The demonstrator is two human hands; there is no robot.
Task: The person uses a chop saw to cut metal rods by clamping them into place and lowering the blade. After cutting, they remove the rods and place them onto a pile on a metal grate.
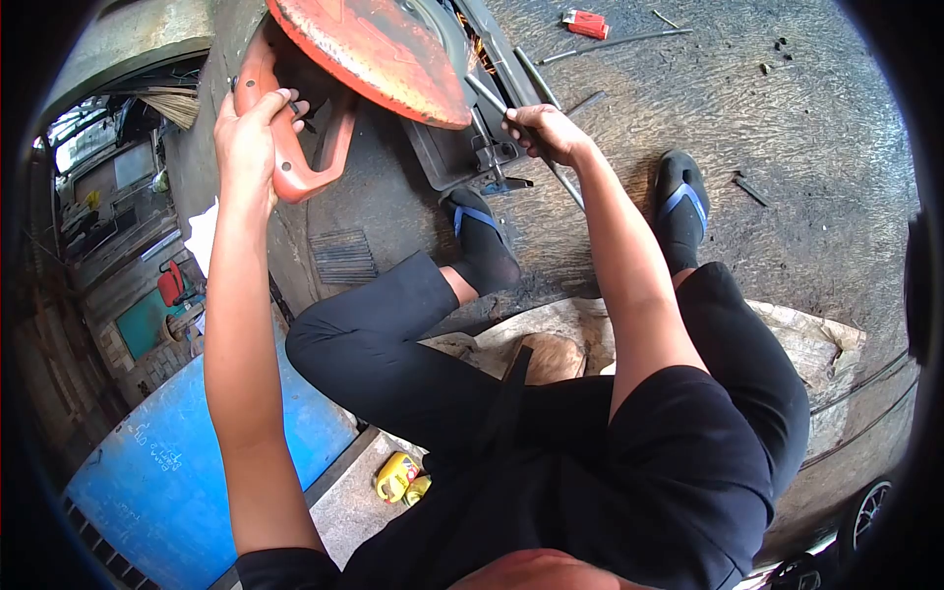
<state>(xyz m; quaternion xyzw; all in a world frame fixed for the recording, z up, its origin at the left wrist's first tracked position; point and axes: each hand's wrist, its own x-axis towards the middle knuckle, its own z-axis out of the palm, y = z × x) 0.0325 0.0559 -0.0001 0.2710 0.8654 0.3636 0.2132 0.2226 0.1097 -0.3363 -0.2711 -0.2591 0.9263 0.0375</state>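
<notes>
An orange cut-off saw stands on the floor ahead of me, its orange blade guard up top. My left hand is clamped around the saw's orange handle. My right hand grips a thin metal rod that lies across the saw's dark base and vise. A few sparks show by the blade near the rod's far end. I sit on a low wooden block, with my feet in black socks and blue-strapped sandals on either side of the rod.
More metal rods and a small red box lie on the rough floor beyond the saw. A blue panel sits at my left, with a yellow object by it. Cluttered shelves fill the far left.
</notes>
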